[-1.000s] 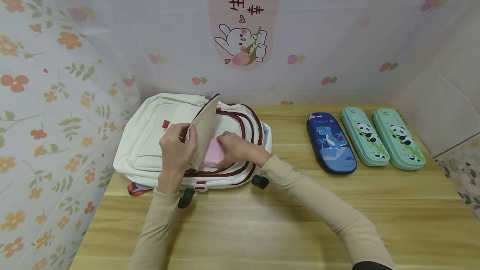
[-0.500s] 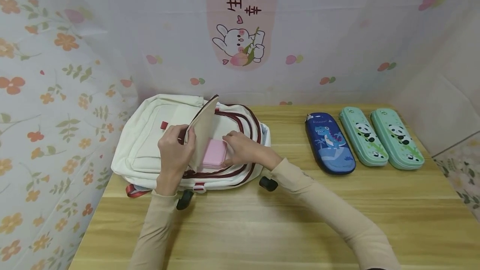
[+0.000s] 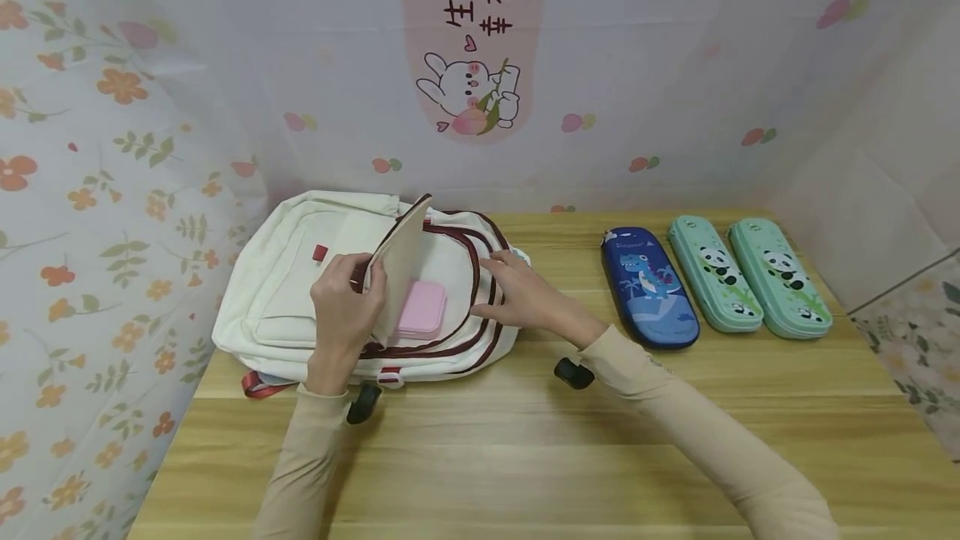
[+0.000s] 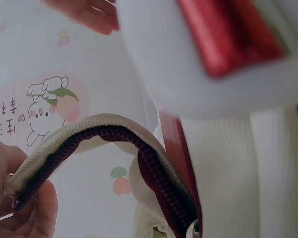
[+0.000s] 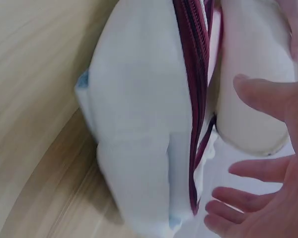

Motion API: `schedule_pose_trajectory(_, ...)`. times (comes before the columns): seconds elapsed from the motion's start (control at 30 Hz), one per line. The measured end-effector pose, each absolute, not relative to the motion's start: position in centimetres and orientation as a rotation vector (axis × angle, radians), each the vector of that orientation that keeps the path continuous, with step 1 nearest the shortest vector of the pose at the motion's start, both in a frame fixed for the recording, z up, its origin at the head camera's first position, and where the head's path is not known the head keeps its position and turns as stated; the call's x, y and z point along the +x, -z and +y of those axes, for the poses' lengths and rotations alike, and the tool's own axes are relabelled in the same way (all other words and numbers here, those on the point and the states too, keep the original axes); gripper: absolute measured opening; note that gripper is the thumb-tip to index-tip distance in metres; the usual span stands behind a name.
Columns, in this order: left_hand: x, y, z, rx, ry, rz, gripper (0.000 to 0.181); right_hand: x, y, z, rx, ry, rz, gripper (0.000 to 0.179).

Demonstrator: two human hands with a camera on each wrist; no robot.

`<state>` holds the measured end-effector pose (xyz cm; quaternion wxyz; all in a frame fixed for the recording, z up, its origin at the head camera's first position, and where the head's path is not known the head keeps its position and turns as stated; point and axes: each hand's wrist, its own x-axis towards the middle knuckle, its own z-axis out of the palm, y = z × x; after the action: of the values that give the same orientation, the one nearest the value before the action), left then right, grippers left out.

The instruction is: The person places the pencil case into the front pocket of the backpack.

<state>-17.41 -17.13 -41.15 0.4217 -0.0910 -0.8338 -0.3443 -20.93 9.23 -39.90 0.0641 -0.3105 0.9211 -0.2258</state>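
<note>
A cream backpack [image 3: 281, 282] with dark red zips lies on its back on the table, its front pocket unzipped. My left hand [image 3: 347, 294] pinches the edge of the pocket flap [image 3: 401, 269] and holds it raised. The left wrist view shows the flap's zip edge [image 4: 107, 130] arching away from my fingers. Inside the pocket lies a small pink box [image 3: 423, 308], partly behind the flap. My right hand [image 3: 528, 294] is over the right end of the backpack, apart from the box. Its fingers are spread and hold nothing, as the right wrist view also shows.
To the right on the wooden table [image 3: 480, 457] lie a blue dinosaur pencil case [image 3: 651, 288] and two mint green panda pencil cases, one nearer [image 3: 716, 275] and one farther right [image 3: 780, 277]. A printed cloth backdrop [image 3: 637, 65] stands close behind the backpack.
My right hand has let go of the pink box and drawn back to the right. The box stays in the pocket. My left hand still holds the flap up.
</note>
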Motion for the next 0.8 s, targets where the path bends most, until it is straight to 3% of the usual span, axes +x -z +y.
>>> schedule_pose_trajectory(0.8, -17.6, 41.4, -16.5, -0.255, 0.86, -2.097, 0.011, -20.7, 40.9, 19.1, -0.483, 0.796, 2.977, 0.091)
